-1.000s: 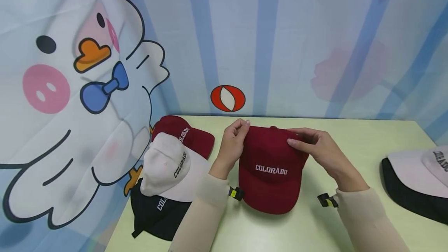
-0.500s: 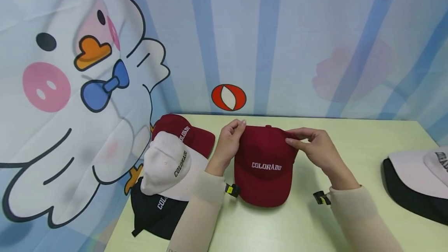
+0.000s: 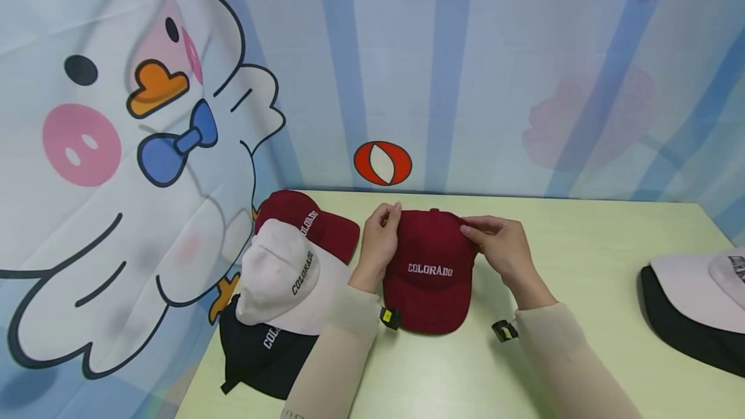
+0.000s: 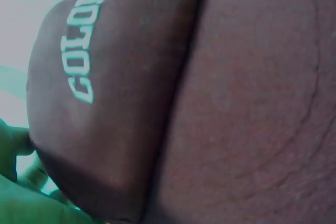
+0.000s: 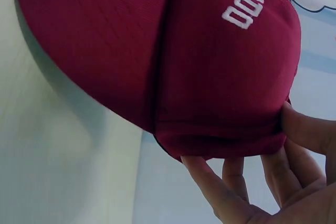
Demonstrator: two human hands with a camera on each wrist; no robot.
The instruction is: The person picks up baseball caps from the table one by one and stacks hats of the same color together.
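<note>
**Both hands hold red COLORADO cap at mid-table**

Near edge: two beige sleeves come in from the bottom, each with a small black-and-yellow wrist tag. Near left on the green table (image 3: 582, 264) lies a black cap (image 3: 256, 357), partly under a white cap (image 3: 279, 277) that sits on top of it. Near right, at the frame edge, a second white cap (image 3: 692, 290) lies over a black one (image 3: 681, 335), cut off by the frame.

Middle: the red cap (image 3: 427, 277) is at table centre, brim toward the person, COLORADO lettering facing the camera, just right of the left-hand pile. The head view suggests the brim rests on the table; contact cannot be told for sure. The left hand (image 3: 381, 244) grips the cap's left side, fingers curled round the crown edge, thumb near the top. The right hand (image 3: 500, 247) pinches the crown's right side, fingers bent on the fabric. In the right wrist view, fingertips (image 5: 210, 179) press the crown from below, thumb on the side. The left wrist view shows crown and brim filling the frame, fingers barely visible at the lower left corner.

Farther left: another red cap (image 3: 314, 225) lies behind the white cap, touching it.

Far: a blue striped backdrop (image 3: 495, 83) with a cartoon duck (image 3: 145, 167) and a red oval logo (image 3: 382, 163).
</note>
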